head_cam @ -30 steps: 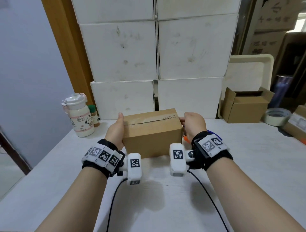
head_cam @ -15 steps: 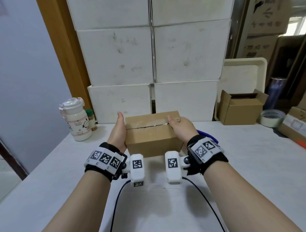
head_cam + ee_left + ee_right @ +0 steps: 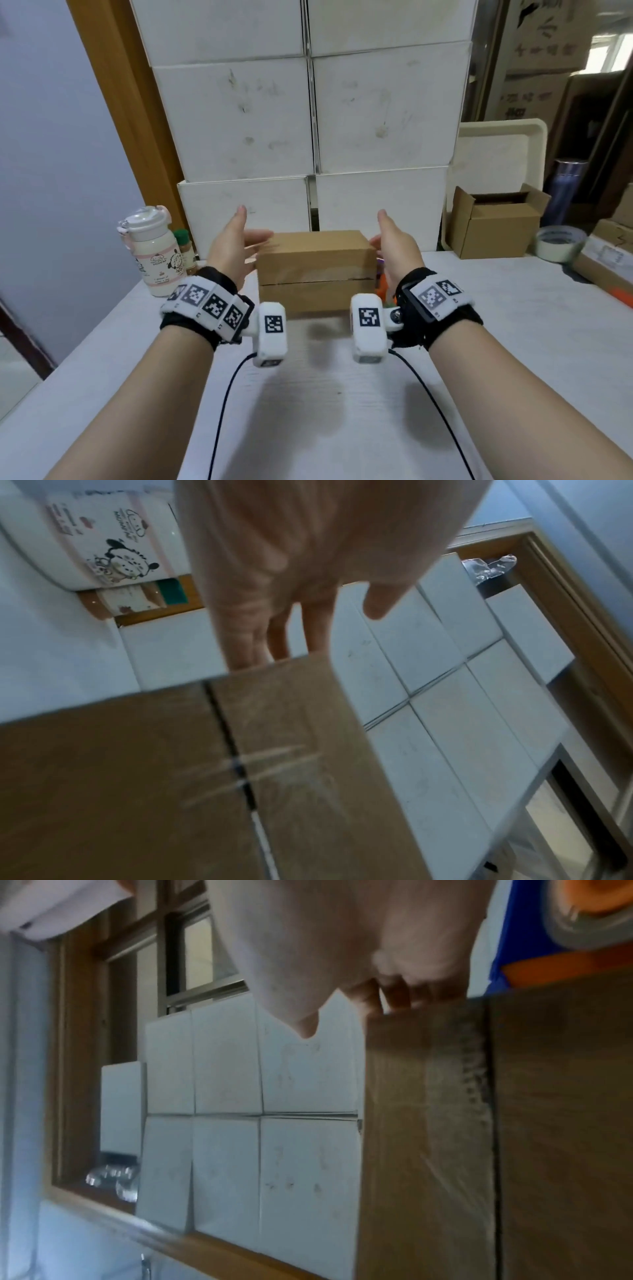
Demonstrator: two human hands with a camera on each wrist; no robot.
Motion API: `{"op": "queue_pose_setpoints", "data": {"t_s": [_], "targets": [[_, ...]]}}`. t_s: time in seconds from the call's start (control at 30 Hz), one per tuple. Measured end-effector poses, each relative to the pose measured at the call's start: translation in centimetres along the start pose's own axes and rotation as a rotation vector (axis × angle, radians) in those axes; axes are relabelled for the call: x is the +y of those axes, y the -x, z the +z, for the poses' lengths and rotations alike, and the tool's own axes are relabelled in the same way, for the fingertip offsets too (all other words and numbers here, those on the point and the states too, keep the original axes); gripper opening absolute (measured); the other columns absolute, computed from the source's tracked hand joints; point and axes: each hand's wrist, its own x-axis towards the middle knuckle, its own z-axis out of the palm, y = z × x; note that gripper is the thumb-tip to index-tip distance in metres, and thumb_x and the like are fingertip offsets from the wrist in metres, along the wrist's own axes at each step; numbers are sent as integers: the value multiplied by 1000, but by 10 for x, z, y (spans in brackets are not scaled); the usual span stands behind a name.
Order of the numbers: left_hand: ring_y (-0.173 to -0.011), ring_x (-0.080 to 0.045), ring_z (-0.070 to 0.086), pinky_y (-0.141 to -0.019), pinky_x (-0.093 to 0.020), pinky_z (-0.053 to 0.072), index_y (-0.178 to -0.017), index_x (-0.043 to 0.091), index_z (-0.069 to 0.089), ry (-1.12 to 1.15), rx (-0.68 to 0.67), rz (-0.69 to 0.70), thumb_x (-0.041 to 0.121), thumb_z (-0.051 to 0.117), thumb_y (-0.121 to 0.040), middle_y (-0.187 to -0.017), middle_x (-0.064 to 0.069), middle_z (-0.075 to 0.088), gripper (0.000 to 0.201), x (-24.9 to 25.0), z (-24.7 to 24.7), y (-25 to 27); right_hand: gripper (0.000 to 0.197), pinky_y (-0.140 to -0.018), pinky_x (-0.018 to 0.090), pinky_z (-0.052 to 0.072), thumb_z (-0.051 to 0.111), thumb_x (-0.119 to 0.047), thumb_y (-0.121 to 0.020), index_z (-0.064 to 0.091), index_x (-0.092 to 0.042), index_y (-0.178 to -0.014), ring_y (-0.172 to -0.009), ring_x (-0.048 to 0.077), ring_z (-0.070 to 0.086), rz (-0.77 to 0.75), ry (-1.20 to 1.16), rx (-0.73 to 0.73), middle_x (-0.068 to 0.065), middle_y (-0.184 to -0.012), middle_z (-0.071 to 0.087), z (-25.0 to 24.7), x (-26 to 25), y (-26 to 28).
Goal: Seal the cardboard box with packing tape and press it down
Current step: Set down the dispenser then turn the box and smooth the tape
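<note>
On the white table (image 3: 513, 342), mid-frame, my left hand (image 3: 229, 248) and right hand (image 3: 397, 245) flank the cardboard box (image 3: 317, 270), fingers straight, gripping nothing.

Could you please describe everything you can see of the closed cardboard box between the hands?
The cardboard box is plain brown, small and rectangular. It is tipped so that its flap seam, covered with clear glossy tape, faces the person. The left hand and right hand flank its ends, fingers reaching behind its far edges. Its shadow falls on the white table.
</note>
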Motion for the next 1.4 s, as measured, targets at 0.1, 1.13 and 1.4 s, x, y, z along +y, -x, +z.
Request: {"op": "queue_pose_setpoints", "data": {"t_s": [0.1,1.13,1.4], "targets": [[-83,-15,56,-74,-30,51,-99,6,59,201,193,-43,43,41,-97,-97,-6,53,41,-7,-7,-9,61,-99,49,45,35,-66,-78,60,-12,-91,-99,30,60,-19,54,14,7,-97,64,2,-3,-4],[-117,-29,56,-92,-32,45,-130,2,51,-775,78,5,54,52,-88,-128,-13,58,67,-40,28,-20,90,-92,36,44,65,-53,-79,25,0,-139,-121,31,52,-35,680,-64,15,-134,50,30,16,-4],[-129,-35,45,-103,-35,36,-136,-7,42,-797,96,-21,38,31,-102,-140,-23,47,58,-38,28,-21,63,-76,27,36,50,-37,-95,25,0,-140,-120,30,52,-54,674,-59,16,-136,49,27,18,-7]]}}
